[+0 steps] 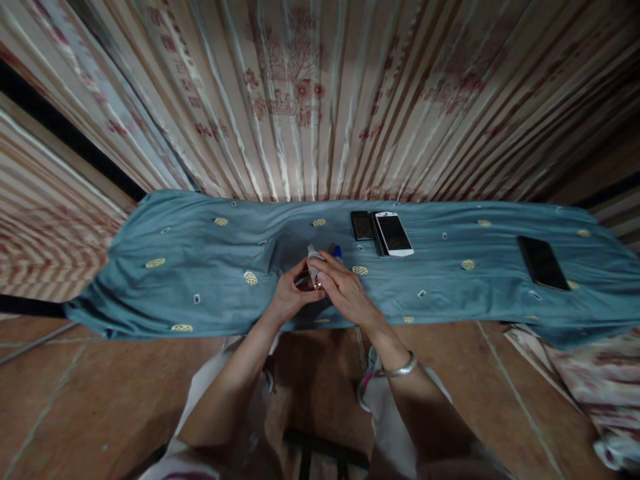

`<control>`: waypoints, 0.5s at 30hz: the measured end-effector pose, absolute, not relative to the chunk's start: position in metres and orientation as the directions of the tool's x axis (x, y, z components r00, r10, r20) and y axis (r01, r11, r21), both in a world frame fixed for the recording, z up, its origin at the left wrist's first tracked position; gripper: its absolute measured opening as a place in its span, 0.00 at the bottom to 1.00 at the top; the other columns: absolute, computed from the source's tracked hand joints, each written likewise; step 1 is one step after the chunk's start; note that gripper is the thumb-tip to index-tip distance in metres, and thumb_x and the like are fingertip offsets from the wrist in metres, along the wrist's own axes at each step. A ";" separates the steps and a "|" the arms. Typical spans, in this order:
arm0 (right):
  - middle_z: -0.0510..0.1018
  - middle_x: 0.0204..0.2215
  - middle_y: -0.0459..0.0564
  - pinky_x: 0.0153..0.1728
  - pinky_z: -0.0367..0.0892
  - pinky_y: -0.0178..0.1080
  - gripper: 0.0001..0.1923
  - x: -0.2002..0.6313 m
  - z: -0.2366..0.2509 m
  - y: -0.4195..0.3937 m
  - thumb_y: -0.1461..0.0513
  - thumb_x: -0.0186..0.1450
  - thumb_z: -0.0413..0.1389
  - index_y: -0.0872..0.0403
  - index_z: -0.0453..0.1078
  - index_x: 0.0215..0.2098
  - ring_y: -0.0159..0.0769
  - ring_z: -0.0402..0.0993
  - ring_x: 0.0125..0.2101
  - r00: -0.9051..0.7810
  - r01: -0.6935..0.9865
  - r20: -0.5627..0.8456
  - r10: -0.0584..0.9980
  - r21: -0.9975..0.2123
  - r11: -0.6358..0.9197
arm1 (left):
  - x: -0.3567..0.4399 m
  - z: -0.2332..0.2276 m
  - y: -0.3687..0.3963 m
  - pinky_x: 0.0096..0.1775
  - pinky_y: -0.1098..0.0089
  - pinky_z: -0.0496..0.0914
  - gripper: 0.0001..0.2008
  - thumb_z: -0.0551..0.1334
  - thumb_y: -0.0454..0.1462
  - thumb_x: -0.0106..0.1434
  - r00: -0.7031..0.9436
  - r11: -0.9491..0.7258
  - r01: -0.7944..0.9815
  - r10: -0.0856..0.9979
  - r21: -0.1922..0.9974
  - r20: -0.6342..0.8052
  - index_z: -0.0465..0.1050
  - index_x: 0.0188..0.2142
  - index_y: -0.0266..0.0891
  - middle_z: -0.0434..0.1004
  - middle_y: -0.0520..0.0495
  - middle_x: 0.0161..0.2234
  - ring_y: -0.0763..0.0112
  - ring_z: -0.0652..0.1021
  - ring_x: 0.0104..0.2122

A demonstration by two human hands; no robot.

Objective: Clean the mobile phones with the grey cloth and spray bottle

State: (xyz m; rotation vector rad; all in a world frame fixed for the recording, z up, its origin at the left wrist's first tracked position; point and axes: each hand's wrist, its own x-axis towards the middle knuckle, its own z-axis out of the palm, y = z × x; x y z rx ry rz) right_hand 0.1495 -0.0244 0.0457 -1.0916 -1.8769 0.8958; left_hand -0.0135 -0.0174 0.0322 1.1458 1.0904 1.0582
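Over the middle of the cloth-covered surface, my two hands meet around a small pale grey object with a tapered tip (313, 257). My left hand (291, 293) curls round it from the left, with thumb and fingers closed in a ring. From the other side, my right hand (349, 295) grips it, the thumb lying along its side. A small shiny, coppery spot (317, 285) shows between the fingers; what it belongs to I cannot make out. Just behind my right fingers lies a blue-tipped item (338, 252), mostly hidden by the hand.
A white phone (394, 234) lies partly over a dark flat device, beside a smaller dark phone (361, 225). Farther right is a black phone (543, 263). The blue-green patterned cloth (225, 253) hangs over the edges. Behind it stands a pleated curtain (300, 100).
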 end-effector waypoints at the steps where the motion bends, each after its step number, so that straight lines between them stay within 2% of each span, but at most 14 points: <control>1: 0.69 0.66 0.52 0.69 0.56 0.50 0.25 0.150 0.047 -0.025 0.47 0.75 0.44 0.47 0.73 0.60 0.41 0.63 0.67 -0.336 0.352 0.271 0.902 -0.852 0.387 | -0.014 0.033 -0.017 0.45 0.62 0.76 0.36 0.78 0.36 0.37 0.150 0.116 -0.068 0.983 0.991 -0.105 0.78 0.50 0.38 0.82 0.46 0.42 0.58 0.80 0.45; 4: 0.70 0.65 0.51 0.66 0.59 0.50 0.27 0.152 0.049 -0.028 0.45 0.75 0.42 0.47 0.77 0.54 0.42 0.67 0.65 -0.327 0.313 0.261 0.908 -0.877 0.365 | -0.014 0.033 -0.015 0.44 0.63 0.76 0.36 0.78 0.35 0.36 0.133 0.136 -0.071 0.983 0.988 -0.125 0.77 0.49 0.37 0.81 0.45 0.41 0.58 0.80 0.44; 8: 0.71 0.65 0.50 0.65 0.61 0.50 0.30 0.155 0.049 -0.031 0.41 0.74 0.41 0.46 0.80 0.48 0.43 0.68 0.64 -0.318 0.265 0.234 0.919 -0.908 0.323 | -0.012 0.032 -0.012 0.42 0.64 0.75 0.30 0.76 0.33 0.36 0.133 0.139 -0.091 0.983 0.986 -0.126 0.78 0.43 0.37 0.81 0.46 0.38 0.59 0.80 0.41; 10: 0.71 0.65 0.50 0.66 0.59 0.50 0.30 0.155 0.049 -0.031 0.42 0.74 0.41 0.46 0.80 0.49 0.43 0.65 0.66 -0.319 0.264 0.243 0.916 -0.906 0.332 | -0.010 0.031 -0.012 0.42 0.65 0.74 0.29 0.76 0.33 0.36 0.132 0.140 -0.112 0.983 0.984 -0.125 0.78 0.42 0.37 0.81 0.47 0.37 0.60 0.79 0.40; 15: 0.67 0.67 0.50 0.69 0.55 0.49 0.27 0.152 0.043 -0.028 0.45 0.75 0.42 0.45 0.73 0.59 0.40 0.60 0.68 -0.305 0.337 0.269 0.914 -0.867 0.367 | -0.002 0.032 -0.017 0.43 0.64 0.74 0.30 0.76 0.33 0.37 0.160 0.124 -0.089 0.981 0.988 -0.109 0.77 0.44 0.38 0.81 0.49 0.37 0.61 0.79 0.39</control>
